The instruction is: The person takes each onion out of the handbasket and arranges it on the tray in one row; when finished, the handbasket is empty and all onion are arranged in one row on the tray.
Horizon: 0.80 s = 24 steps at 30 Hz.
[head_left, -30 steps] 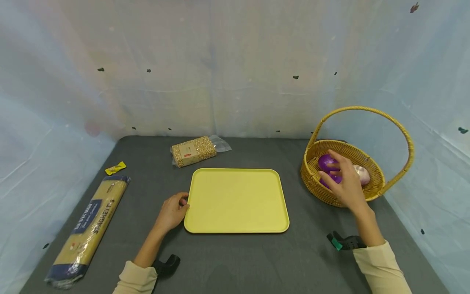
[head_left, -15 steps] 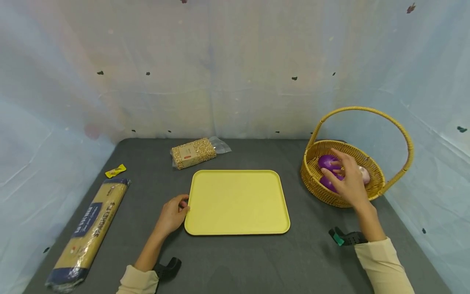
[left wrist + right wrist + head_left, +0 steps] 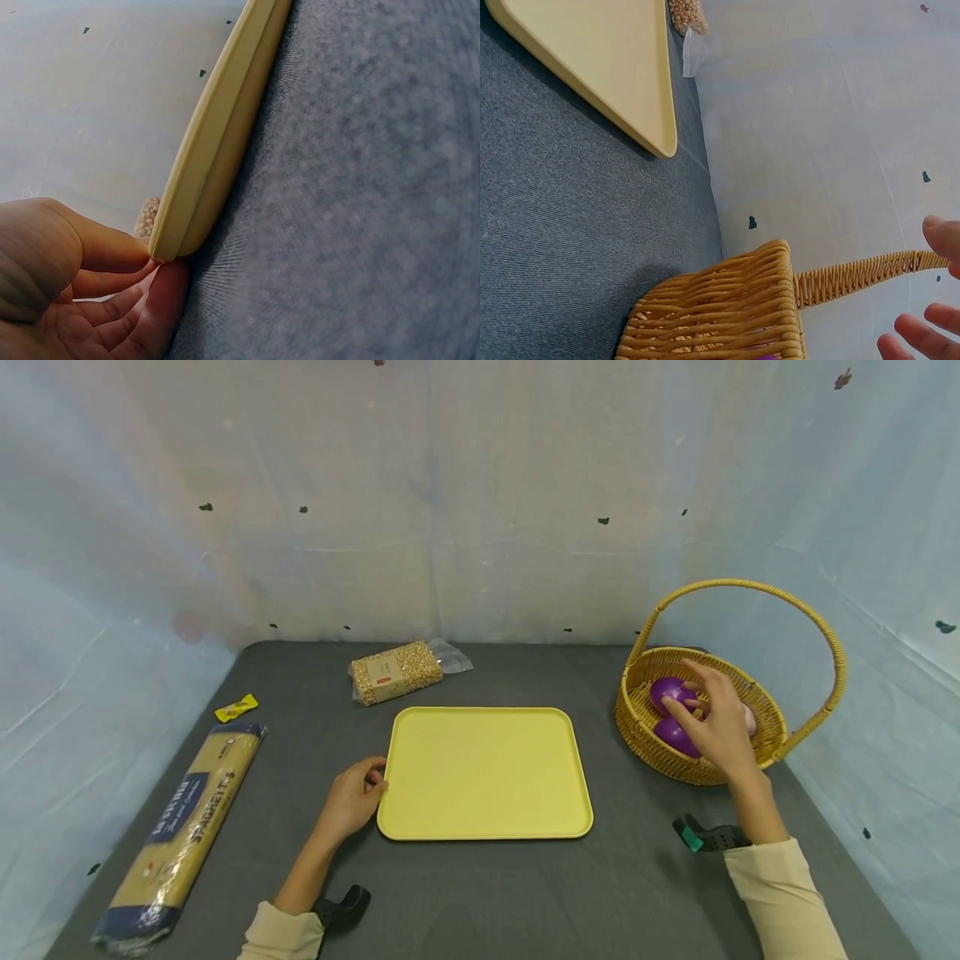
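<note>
My left hand [image 3: 352, 796] pinches the left edge of a flat yellow tray [image 3: 483, 774]. In the left wrist view, the thumb lies at the tray's rim [image 3: 214, 135] with curled fingers under it. My right hand [image 3: 717, 724] is raised over the wicker basket [image 3: 637, 753], fingers loosely bent and apart, holding nothing. Inside the basket sit two glossy purple rounded things, one at the back [image 3: 670, 690] and one in front [image 3: 672, 737]. A pale pinkish round thing [image 3: 750, 720] beside them is mostly hidden behind the right hand.
The basket's tall arched handle [image 3: 738, 582] rises above its right side. Behind the tray lies a clear bag of yellowish kernels [image 3: 397, 672]. At left are a long spaghetti pack [image 3: 183, 827] and a small yellow packet [image 3: 236, 708] on the grey table [image 3: 480, 893].
My right hand has shifted slightly right over the basket, uncovering more of the purple things and covering more of the pale one. The left hand keeps its place at the tray.
</note>
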Tool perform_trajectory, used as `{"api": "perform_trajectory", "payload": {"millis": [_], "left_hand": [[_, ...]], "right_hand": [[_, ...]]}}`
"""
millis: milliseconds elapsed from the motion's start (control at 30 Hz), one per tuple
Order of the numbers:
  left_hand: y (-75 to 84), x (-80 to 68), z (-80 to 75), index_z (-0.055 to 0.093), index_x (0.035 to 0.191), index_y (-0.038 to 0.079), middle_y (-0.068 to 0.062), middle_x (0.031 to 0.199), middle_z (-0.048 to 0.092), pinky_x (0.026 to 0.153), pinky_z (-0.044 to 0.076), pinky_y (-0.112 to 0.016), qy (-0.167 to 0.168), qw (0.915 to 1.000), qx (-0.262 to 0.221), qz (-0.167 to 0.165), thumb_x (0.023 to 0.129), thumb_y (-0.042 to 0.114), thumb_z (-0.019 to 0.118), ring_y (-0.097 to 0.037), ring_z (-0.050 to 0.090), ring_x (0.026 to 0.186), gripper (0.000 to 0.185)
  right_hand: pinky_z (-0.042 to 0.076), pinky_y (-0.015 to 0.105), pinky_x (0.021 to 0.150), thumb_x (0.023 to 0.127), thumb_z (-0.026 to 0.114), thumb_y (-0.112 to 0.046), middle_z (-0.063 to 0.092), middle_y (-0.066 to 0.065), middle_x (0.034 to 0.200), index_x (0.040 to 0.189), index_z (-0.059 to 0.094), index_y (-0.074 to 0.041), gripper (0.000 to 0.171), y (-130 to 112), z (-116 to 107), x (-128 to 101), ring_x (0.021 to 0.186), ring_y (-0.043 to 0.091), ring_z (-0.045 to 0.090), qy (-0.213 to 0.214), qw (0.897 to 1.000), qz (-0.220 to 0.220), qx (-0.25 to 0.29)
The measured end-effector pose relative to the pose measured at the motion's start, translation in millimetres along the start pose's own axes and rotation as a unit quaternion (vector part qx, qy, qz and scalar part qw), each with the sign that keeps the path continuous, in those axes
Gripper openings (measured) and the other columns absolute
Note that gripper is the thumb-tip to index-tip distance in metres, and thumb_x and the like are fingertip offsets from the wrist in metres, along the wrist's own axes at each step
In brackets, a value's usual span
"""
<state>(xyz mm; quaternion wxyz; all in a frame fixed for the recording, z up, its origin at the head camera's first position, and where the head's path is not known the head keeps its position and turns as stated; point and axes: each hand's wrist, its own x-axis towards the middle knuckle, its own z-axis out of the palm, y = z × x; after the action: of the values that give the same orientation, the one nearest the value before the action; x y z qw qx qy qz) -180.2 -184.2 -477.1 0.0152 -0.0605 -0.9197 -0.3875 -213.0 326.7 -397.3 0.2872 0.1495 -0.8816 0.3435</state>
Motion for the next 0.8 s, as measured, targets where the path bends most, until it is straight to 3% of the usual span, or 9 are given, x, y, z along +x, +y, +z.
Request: {"api": "perform_trajectory", "payload": {"millis": [500, 800], "left_hand": [[-0.7, 1.0, 1.2, 0.058, 0.117, -0.006, -0.008, 0.084, 0.058, 0.061, 0.041, -0.03, 0.007, 1.0, 0.0, 0.001, 0.085, 0.001, 0.061, -0.014, 0.051, 0.068, 0.033], [-2.9, 0.9, 1.7, 0.058, 0.116, -0.006, -0.008, 0.083, 0.058, 0.061, 0.041, -0.03, 0.008, 0.9999, 0.0, 0.007, 0.085, 0.001, 0.062, -0.014, 0.05, 0.066, 0.033]], "right_hand": [[0.036, 0.001, 0.068, 0.081, 0.071, -0.007, 0.043, 0.021, 0.131, 0.14, 0.042, -0.013, 0.066, 3, -3, 6, 0.099, -0.004, 0.044, -0.001, 0.999, 0.029, -0.031], [0.037, 0.0, 0.071, 0.083, 0.07, -0.01, 0.041, 0.019, 0.134, 0.14, 0.042, -0.011, 0.063, 5, -5, 12, 0.101, -0.016, 0.038, 0.001, 0.999, 0.045, -0.024]]}}
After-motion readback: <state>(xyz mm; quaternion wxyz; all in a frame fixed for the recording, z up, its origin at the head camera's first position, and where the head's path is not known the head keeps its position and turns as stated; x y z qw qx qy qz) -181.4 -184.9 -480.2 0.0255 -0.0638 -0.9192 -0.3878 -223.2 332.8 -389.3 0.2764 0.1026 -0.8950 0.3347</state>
